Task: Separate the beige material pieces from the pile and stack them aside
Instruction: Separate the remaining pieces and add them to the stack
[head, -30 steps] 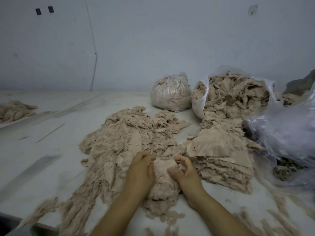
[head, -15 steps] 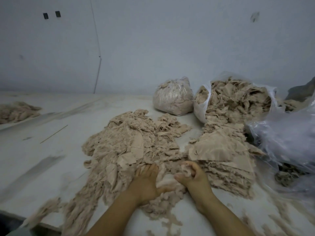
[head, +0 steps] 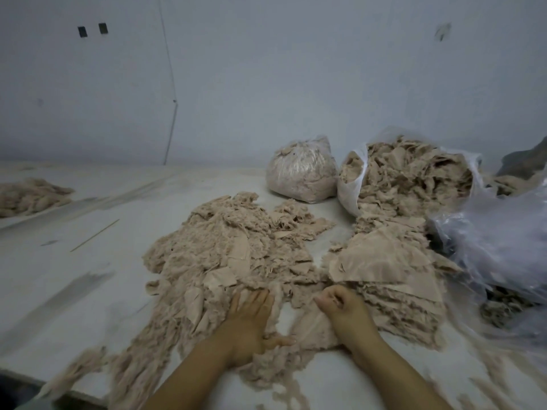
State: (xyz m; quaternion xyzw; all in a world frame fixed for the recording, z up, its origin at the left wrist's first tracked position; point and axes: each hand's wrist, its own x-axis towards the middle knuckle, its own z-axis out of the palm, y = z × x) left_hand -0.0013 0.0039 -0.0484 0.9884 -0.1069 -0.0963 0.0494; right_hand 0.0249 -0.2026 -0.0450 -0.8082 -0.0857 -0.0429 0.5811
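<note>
We are midway: a layered stack (head: 393, 279) lies just beyond our right hand (head: 344, 307), which seems to pinch a beige piece, while our left hand (head: 251, 324) presses flat on the large unsorted pile (head: 231, 255) ahead.

Bare table (head: 88, 276) left of pile (head: 231, 255), narrow gap before stack (head: 384, 267), bags (head: 488, 247) crowding right

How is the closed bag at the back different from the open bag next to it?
The closed bag is smaller, rounded and sealed, its beige filling seen only dimly through the plastic. The open bag is bigger, lies tipped toward the person, and its beige pieces spill out onto the table. Both are thin clear plastic holding the same beige material, and they stand side by side by the wall.
</note>
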